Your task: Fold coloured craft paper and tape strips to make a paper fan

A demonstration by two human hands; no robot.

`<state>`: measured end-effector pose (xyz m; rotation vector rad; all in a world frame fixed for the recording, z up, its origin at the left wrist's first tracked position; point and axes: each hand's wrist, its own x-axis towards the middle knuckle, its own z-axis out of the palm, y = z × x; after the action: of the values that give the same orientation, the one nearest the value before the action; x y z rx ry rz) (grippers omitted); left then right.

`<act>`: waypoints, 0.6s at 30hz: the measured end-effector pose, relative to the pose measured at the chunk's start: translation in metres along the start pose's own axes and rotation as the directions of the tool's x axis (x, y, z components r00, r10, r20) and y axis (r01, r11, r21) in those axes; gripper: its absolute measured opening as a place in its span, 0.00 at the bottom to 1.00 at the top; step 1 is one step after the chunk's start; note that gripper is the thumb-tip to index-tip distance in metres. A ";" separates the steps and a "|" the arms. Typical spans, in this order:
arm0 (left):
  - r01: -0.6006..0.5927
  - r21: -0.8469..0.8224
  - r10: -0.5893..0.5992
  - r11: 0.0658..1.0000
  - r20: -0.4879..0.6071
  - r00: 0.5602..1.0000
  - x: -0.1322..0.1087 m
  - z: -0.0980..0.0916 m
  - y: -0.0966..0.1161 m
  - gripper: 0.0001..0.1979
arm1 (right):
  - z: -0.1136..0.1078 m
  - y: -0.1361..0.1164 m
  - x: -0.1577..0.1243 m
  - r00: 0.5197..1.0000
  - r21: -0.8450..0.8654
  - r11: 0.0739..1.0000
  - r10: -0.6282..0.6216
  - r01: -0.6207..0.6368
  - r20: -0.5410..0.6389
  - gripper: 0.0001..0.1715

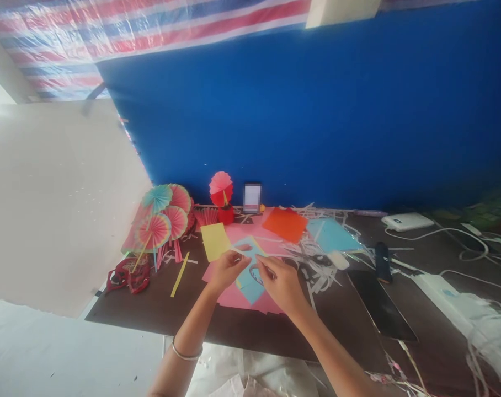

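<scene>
My left hand (228, 268) is closed in a pinch, with a thin white paper strip (239, 252) at its fingertips. Close beside it, my right hand (282, 281) is also closed, thumb and forefinger together. A small curved loop (255, 274) shows at the right fingers; what it belongs to is hidden. Beneath both hands lies a light blue paper sheet (251, 295), on top of pink paper (229, 298). A yellow sheet (214, 241) rests just beyond my left hand, and an orange-red sheet (286, 224) lies farther back.
Folded paper fans (153, 229) stand at the left, near a red mask-like item (129, 274). White paper strips (323, 275) are heaped right of centre, by another blue sheet (333, 234). A phone (383, 306), a power strip (441, 292) and cables occupy the right side.
</scene>
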<state>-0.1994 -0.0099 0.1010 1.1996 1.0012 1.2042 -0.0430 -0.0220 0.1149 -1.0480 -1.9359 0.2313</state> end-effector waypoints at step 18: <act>-0.115 0.506 0.083 0.855 0.084 0.993 -0.015 -0.003 0.015 0.20 | -0.014 0.003 0.014 0.993 -0.373 0.928 0.034 0.011 0.112 0.16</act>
<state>-0.2064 -0.0247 0.1143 1.7106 1.2746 0.9982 -0.0341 -0.0129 0.1303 -1.3174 -2.1317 -0.0787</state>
